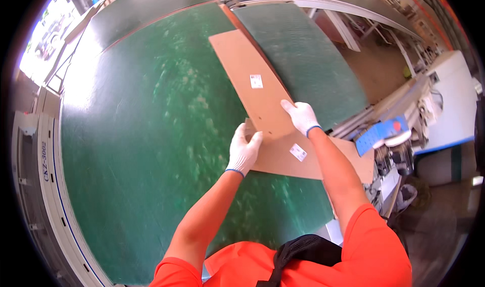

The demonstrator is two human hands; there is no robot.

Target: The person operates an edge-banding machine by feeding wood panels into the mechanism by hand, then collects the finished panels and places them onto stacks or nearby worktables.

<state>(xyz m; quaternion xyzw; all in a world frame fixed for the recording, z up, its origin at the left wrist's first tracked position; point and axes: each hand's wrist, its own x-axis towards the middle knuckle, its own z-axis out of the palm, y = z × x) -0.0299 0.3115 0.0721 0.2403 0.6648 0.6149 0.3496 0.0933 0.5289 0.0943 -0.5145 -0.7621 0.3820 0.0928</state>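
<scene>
A long flat brown cardboard panel [245,60] with a small white label slants away from me over the green surface. Its near end overlaps a second cardboard panel [321,158], also labelled, which lies crosswise beneath. My right hand [303,118], in a white knit glove, grips the upper panel's right edge, thumb on top and the other fingers hidden underneath. At that panel's near left corner is my left hand [243,149], gloved alike, its thumb and curled fingers around the cardboard edge.
A wide green conveyor belt [141,150] fills the middle, with a pale machine frame [48,186] along its left side. A narrower green belt [303,55] runs at the upper right. A blue bracket [381,134] and machine parts stand close by my right arm.
</scene>
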